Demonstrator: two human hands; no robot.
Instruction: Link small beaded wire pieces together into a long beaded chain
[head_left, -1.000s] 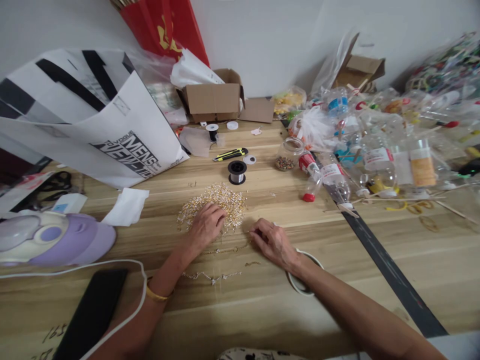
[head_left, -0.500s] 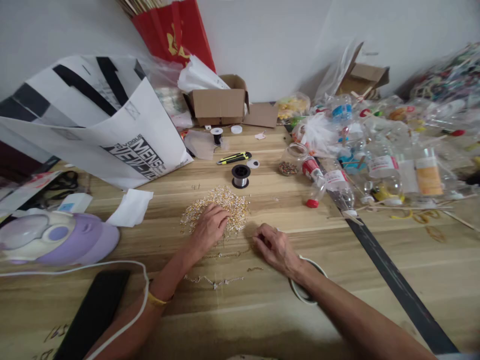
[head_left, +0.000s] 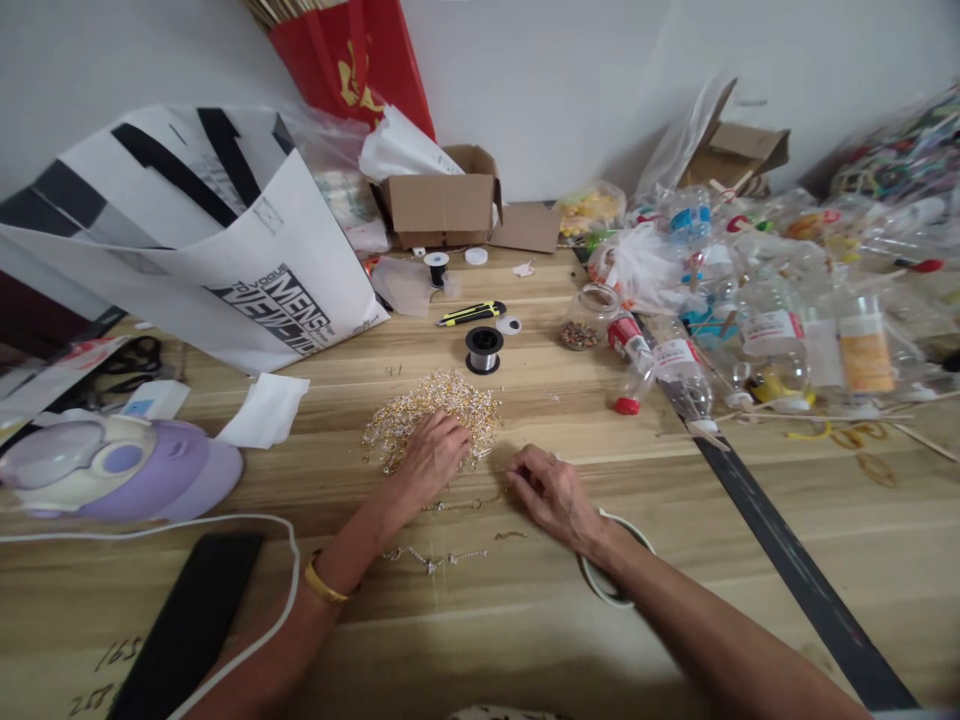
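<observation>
My left hand (head_left: 433, 450) rests over the near right side of a spread pile of small gold and clear beads (head_left: 409, 410). Its fingers are bent together and the tips are hidden among the beads. To the right, my right hand (head_left: 553, 497) is closed in a pinch just above the table. A thin gold chain (head_left: 454, 507) with small beads lies between the hands, its right end running up to the pinched fingers. Nearer me lie a beaded silvery chain (head_left: 431, 563) and a short gold chain piece (head_left: 511, 535).
Beyond the beads stand a wire spool (head_left: 484, 352) and a yellow-black utility knife (head_left: 470, 314). Plastic bottles (head_left: 772, 340) crowd the right. A white bag (head_left: 300, 270), a purple cap-shaped item (head_left: 180, 465) and a black phone-like slab (head_left: 187, 620) are left. A white cable (head_left: 291, 570) crosses my left forearm.
My left hand has shifted slightly right and up over the bead pile. My right hand keeps its pinch in the same place. The view has tilted a little.
</observation>
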